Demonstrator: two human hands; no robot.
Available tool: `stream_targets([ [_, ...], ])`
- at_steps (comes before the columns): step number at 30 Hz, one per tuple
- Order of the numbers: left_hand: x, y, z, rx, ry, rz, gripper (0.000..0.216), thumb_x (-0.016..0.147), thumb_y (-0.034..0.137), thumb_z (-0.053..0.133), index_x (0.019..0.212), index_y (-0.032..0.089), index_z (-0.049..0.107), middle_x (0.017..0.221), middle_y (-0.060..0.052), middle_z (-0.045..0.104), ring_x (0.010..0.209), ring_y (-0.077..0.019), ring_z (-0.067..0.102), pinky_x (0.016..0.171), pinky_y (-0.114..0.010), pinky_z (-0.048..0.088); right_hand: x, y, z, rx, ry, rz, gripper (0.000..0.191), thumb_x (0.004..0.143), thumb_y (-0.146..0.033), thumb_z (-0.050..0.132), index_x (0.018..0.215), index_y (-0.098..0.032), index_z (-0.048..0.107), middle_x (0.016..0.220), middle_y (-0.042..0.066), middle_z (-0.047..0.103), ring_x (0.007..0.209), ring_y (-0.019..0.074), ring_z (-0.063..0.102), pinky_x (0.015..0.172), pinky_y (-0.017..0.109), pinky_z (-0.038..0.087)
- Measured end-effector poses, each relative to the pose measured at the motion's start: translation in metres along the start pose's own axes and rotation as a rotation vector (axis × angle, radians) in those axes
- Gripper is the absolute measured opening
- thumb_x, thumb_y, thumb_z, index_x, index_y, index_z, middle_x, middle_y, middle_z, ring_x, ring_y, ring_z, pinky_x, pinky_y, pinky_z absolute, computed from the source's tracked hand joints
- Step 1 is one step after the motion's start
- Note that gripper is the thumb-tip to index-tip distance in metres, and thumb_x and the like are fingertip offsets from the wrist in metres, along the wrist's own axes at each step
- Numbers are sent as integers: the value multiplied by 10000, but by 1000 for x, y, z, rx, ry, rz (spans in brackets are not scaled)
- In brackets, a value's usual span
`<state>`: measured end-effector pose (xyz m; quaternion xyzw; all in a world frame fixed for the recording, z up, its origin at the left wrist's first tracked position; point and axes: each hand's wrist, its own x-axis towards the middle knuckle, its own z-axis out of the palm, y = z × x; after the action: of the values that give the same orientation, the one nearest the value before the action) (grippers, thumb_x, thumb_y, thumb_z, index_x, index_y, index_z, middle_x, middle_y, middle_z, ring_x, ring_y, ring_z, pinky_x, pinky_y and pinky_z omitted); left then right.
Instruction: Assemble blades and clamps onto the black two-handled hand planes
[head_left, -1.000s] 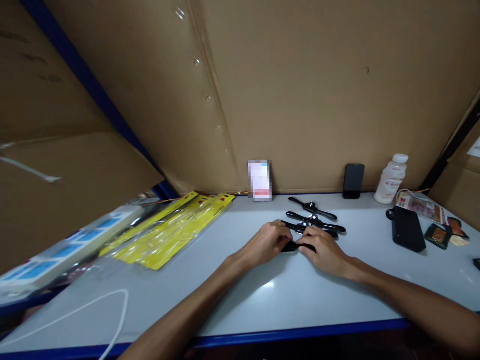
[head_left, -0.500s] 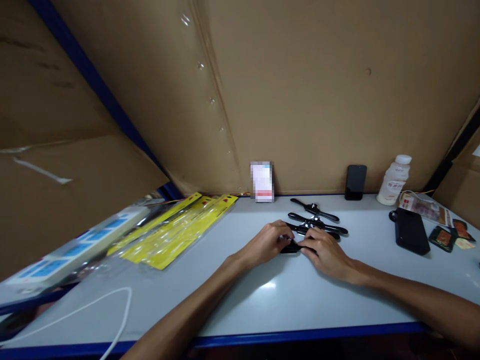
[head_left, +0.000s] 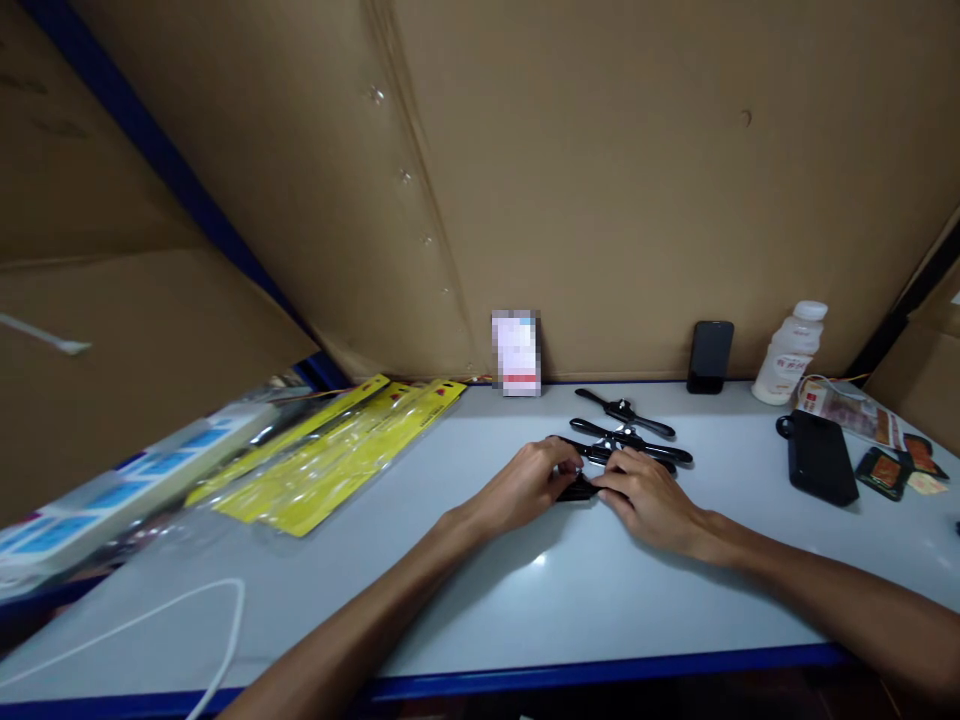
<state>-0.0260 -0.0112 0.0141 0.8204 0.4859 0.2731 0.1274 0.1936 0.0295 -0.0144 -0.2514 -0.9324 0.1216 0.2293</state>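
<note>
Both hands meet mid-worktop (head_left: 525, 600). Left hand (head_left: 529, 485) and right hand (head_left: 649, 492) curled, fingertips pinching a small black tool (head_left: 577, 490) from either side; it lies flat on the pale surface, mostly covered by the fingers, its exact shape hard to make out.

Just behind the hands: three more black tools (head_left: 626, 438) with long handles, lying one behind the other, the nearest touching or almost touching the right hand's knuckles.

Left side: yellow packaging cards in clear sleeves (head_left: 337, 455), fanned and overlapping. Further left, a white-and-blue power strip (head_left: 112, 495). White cable (head_left: 217, 640) loops near the front edge.

Back wall of cardboard (head_left: 600, 180). Leaning on it: a dark phone (head_left: 709, 356), upright, with a white bottle (head_left: 789, 352) beside it.

Right side: black pouch (head_left: 819, 458) lying flat, small snack packets (head_left: 889, 460) beyond it
</note>
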Motion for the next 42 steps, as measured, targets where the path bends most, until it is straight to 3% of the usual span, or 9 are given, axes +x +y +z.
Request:
stream_targets([
  [9, 0, 6, 0, 20, -25, 35, 194, 839, 62, 555, 827, 186, 703, 852, -38, 664, 791, -169, 613, 717, -282, 491, 2, 1, -2, 3, -4, 7, 202, 949, -165, 577, 1047, -218, 746, 958, 50, 625, 918, 191, 533, 826, 344, 418],
  [14, 0, 3, 2, 0, 11, 2, 248, 852, 43, 520, 981, 176, 685, 893, -46, 666, 813, -170, 609, 733, -286, 496, 2, 0, -3, -9, -11, 12, 192, 948, -166, 584, 1043, -204, 748, 959, 55, 623, 921, 196, 540, 829, 347, 425],
  [18, 1, 2, 1, 52, 23, 33, 238, 840, 32, 524, 851, 188, 704, 904, -53, 649, 869, -189, 607, 755, -297, 486, 3, 1, -3, -4, -10, 6, 203, 950, -165, 579, 1053, -213, 748, 969, 59, 627, 930, 200, 543, 835, 355, 432],
  [22, 1, 5, 2, 24, 3, 28, 201, 841, 57, 545, 824, 185, 700, 837, -36, 651, 775, -168, 603, 704, -277, 473, 3, 1, -3, 0, -6, 7, 203, 953, -167, 576, 1051, -204, 750, 960, 61, 627, 926, 198, 545, 839, 358, 434],
  [28, 1, 0, 7, -17, 22, -10, 254, 827, 9, 517, 918, 175, 685, 918, -48, 677, 852, -181, 621, 762, -296, 492, 3, 2, -2, -6, -3, -2, 187, 957, -175, 573, 1011, -204, 750, 952, 55, 622, 920, 196, 543, 834, 353, 434],
  [33, 2, 0, 5, 26, 19, 23, 309, 768, -40, 499, 797, 184, 710, 898, -47, 654, 875, -190, 610, 759, -295, 480, 3, 2, -2, -23, -1, -2, 187, 949, -171, 588, 1040, -204, 748, 951, 57, 623, 921, 201, 546, 842, 351, 440],
  [37, 2, 3, 4, 4, -31, 19, 268, 780, -2, 525, 815, 187, 713, 857, -33, 660, 853, -186, 608, 765, -296, 482, 3, 1, -2, -39, -3, -5, 185, 950, -168, 588, 1045, -205, 743, 946, 55, 628, 916, 199, 550, 837, 350, 445],
  [42, 1, 1, 5, -23, -9, -16, 329, 800, 0, 504, 993, 187, 695, 939, -51, 674, 895, -198, 611, 792, -324, 495, 3, 2, -1, -44, 3, -4, 180, 950, -177, 590, 1044, -207, 741, 955, 56, 632, 912, 198, 552, 828, 345, 448],
])
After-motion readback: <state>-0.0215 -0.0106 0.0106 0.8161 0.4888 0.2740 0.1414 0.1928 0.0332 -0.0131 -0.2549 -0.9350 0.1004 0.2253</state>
